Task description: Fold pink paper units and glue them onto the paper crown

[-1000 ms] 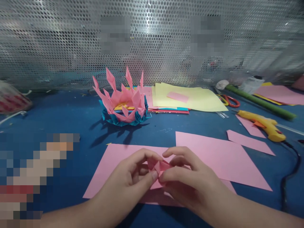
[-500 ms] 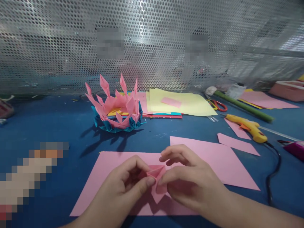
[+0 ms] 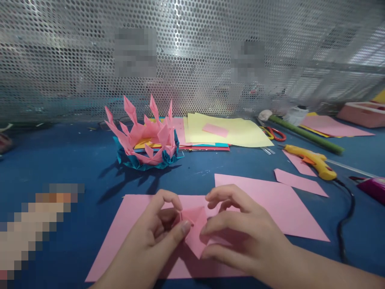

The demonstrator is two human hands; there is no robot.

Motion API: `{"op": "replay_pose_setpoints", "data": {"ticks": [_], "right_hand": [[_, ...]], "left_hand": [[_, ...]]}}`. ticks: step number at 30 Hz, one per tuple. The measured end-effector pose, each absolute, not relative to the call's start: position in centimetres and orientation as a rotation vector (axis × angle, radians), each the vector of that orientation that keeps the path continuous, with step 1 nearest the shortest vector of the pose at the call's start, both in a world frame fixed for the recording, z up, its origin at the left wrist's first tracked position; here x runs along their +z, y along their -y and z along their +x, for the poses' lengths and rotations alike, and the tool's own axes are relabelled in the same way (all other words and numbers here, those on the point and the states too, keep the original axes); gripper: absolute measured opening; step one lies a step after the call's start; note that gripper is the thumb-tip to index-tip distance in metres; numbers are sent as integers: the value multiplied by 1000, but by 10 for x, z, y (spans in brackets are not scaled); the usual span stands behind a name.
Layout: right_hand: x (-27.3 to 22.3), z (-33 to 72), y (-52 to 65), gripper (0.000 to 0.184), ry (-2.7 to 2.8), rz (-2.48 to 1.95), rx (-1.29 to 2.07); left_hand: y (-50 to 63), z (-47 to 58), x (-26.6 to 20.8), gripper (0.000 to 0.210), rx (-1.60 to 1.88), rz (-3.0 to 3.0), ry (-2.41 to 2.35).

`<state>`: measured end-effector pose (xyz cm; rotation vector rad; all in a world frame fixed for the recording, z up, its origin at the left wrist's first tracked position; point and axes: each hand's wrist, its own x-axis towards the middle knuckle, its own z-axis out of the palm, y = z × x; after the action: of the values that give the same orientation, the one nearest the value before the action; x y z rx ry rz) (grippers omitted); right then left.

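A small folded piece of pink paper (image 3: pixel 197 233) is held between my two hands, above a flat pink sheet (image 3: pixel 120 241). My left hand (image 3: pixel 159 228) pinches its left edge between thumb and fingers. On the other side my right hand (image 3: pixel 237 228) has its thumb and fingertips against the right edge, its upper fingers curled and lifted. Behind them stands a ring of pink folded-paper points with a crumpled blue paper base (image 3: pixel 142 140). A second pink sheet (image 3: pixel 264 200) lies to the right.
At right lie a yellow glue gun (image 3: pixel 314 158) with a black cord, pink strips (image 3: pixel 300 182), a green rod (image 3: pixel 306 134) and red-handled scissors (image 3: pixel 276 134). Stacked coloured paper (image 3: pixel 234 134) lies in the middle back. A perforated metal panel (image 3: pixel 192 72) rises behind the table.
The folded pink paper has turned, its pocket-like fold no longer facing up and a broader flat face showing. My left hand has shifted slightly left; my right fingers have spread along the edge.
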<state>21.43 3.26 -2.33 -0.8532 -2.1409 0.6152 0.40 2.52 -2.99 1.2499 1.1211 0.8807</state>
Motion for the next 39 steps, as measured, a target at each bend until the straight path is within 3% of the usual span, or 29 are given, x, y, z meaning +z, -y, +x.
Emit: {"op": "replay_pose_setpoints", "data": {"ticks": [6,13,20,25,33,39], "right_hand": [[-25,213,-33,3,2108,-834,532],[-21,214,-32,7,2141,-842,574],[-21,210,-31,7,2064,-915,774],[-24,205,-30,13,1973,-1009,855],[-27,203,-27,8,1859,-1104,1161],[-26,202,-25,9,1823,-1115,1256]], "left_hand": [[-28,3,-28,21,768,1460,-1180],[-25,4,-30,21,799,1414,-1181],[-24,8,-28,25,771,1362,-1071],[-24,13,-25,18,808,1266,-1089],[-21,12,-25,11,770,1257,-1185],[-25,6,-33,19,739,1357,-1133]]}}
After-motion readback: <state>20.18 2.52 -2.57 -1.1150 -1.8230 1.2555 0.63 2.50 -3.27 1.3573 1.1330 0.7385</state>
